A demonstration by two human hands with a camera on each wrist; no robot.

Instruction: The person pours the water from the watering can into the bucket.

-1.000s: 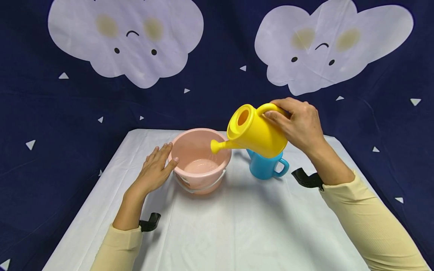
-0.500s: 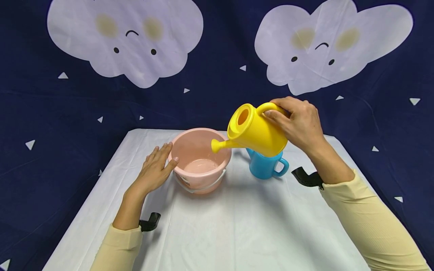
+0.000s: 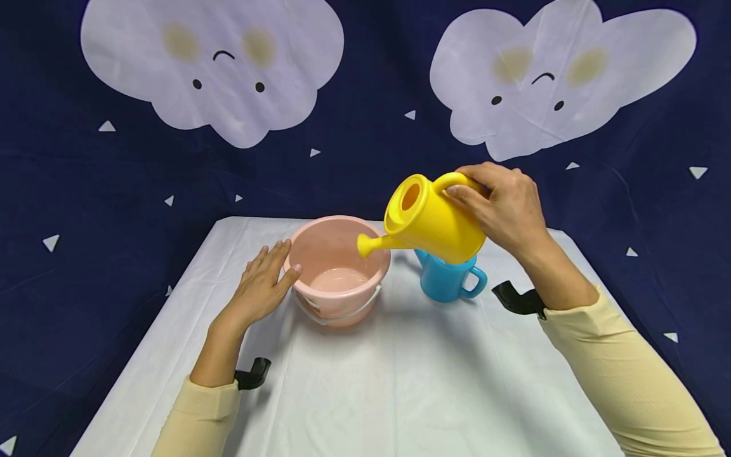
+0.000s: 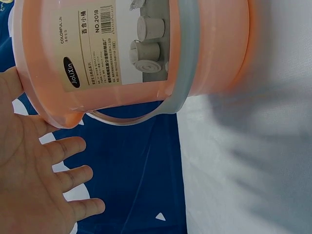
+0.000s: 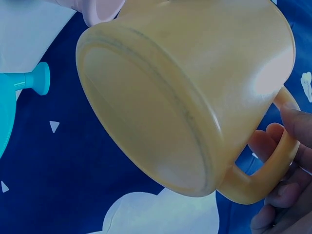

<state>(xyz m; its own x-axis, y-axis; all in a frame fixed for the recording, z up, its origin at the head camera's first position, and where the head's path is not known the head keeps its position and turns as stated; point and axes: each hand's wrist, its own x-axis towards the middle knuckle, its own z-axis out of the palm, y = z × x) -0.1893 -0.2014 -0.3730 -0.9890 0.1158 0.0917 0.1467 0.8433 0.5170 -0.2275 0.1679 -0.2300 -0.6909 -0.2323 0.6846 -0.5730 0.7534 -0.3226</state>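
Observation:
My right hand (image 3: 505, 206) grips the handle of a yellow watering can (image 3: 442, 222), held up and tipped so its spout slants down over the right side of a pink bucket (image 3: 342, 311). In the right wrist view the can's base (image 5: 146, 117) faces the camera and fingers curl round its handle. A shallow layer of water seems to lie in the bucket's bottom. The left hand (image 3: 259, 285) touches the bucket's left rim with straight fingers. Spread fingers and a paper label (image 4: 90, 46) on the bucket show in the left wrist view.
A blue watering can (image 3: 445, 280) stands on the white-covered table (image 3: 400, 381), right of the bucket and partly behind the yellow can. The bucket's white handle (image 3: 337, 317) hangs down its front. A dark blue cloth with clouds (image 3: 365, 114) hangs behind the table.
The fine stream of water seen under the spout one second ago no longer shows. The yellow watering can has shifted very slightly right; the left hand stays at the rim.

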